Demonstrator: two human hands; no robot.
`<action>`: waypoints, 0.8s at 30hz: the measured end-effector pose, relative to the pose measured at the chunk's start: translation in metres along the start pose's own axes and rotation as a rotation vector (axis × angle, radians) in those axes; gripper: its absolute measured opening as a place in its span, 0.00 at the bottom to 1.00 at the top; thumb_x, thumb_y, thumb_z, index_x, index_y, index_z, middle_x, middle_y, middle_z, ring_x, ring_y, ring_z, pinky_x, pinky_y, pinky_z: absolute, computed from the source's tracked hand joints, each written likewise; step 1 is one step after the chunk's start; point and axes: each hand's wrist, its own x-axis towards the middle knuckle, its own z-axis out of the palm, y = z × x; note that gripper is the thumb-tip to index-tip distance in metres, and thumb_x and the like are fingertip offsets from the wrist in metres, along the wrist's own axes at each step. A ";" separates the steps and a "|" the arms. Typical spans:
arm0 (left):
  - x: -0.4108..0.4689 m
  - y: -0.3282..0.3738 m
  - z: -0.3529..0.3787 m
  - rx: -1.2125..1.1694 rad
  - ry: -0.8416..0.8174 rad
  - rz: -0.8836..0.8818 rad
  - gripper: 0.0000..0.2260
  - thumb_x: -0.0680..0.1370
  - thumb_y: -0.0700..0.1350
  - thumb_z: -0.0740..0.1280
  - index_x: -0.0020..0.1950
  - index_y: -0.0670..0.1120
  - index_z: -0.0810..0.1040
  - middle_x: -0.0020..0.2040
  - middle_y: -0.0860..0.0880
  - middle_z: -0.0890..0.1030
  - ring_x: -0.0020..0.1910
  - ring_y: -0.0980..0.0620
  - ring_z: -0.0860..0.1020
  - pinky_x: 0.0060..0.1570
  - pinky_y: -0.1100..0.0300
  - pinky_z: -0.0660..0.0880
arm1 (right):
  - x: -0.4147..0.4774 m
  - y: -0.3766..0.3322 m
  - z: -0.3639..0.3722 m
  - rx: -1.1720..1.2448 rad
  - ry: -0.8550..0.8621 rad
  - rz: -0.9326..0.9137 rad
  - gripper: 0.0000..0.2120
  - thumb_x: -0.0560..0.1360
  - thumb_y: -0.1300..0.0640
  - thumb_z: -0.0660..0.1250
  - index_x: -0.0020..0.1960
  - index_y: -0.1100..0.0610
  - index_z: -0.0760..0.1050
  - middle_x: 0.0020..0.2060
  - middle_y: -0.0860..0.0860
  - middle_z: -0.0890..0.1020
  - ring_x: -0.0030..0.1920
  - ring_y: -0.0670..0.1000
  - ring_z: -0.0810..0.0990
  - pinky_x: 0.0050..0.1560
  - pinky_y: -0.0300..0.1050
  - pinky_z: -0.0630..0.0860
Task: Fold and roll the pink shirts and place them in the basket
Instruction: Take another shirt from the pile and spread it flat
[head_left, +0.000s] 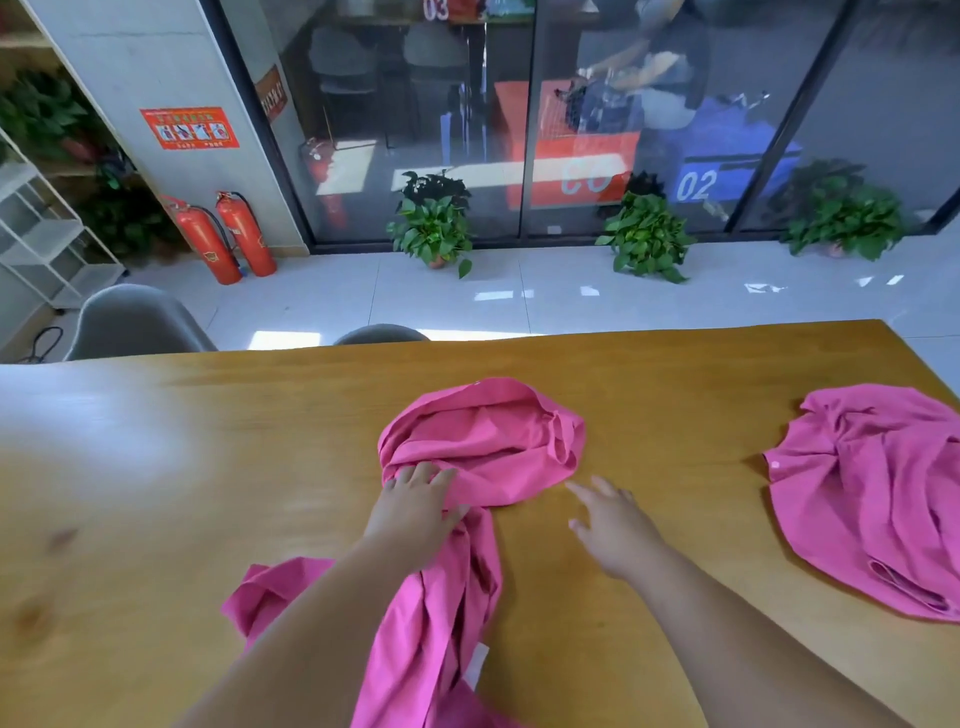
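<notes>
A crumpled pink shirt (483, 441) lies bunched in the middle of the wooden table (156, 493), its lower part trailing toward me off the near edge. My left hand (415, 506) rests on it with fingers spread flat, pressing the cloth where the bunch narrows. My right hand (608, 519) hovers just right of the shirt over bare wood, fingers straight and spread, holding nothing. A second pink shirt (872, 493) lies crumpled at the table's right edge. No basket is in view.
Two grey chairs (135, 322) stand behind the table's far edge. Beyond them are a tiled floor, potted plants (434, 228), two red fire extinguishers (223, 239), a white shelf at the left and a glass wall.
</notes>
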 end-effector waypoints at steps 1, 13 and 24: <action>0.006 -0.001 -0.001 -0.007 0.024 0.001 0.27 0.84 0.60 0.61 0.82 0.54 0.65 0.78 0.48 0.69 0.76 0.41 0.67 0.74 0.43 0.67 | 0.005 -0.003 -0.002 -0.013 0.017 -0.006 0.30 0.85 0.45 0.63 0.84 0.39 0.57 0.85 0.52 0.56 0.80 0.60 0.61 0.78 0.53 0.65; 0.107 -0.010 -0.014 0.084 -0.045 0.130 0.30 0.86 0.64 0.56 0.86 0.57 0.55 0.87 0.50 0.50 0.86 0.44 0.49 0.83 0.44 0.49 | 0.092 0.011 -0.025 -0.034 0.214 -0.120 0.26 0.86 0.46 0.59 0.82 0.51 0.65 0.79 0.46 0.67 0.77 0.54 0.65 0.73 0.55 0.70; 0.181 -0.012 -0.025 -0.048 -0.093 -0.010 0.28 0.84 0.69 0.50 0.83 0.61 0.55 0.86 0.54 0.51 0.77 0.39 0.66 0.68 0.38 0.75 | 0.155 0.046 -0.096 0.334 0.364 0.240 0.19 0.84 0.49 0.64 0.73 0.51 0.78 0.68 0.52 0.80 0.66 0.56 0.79 0.66 0.51 0.76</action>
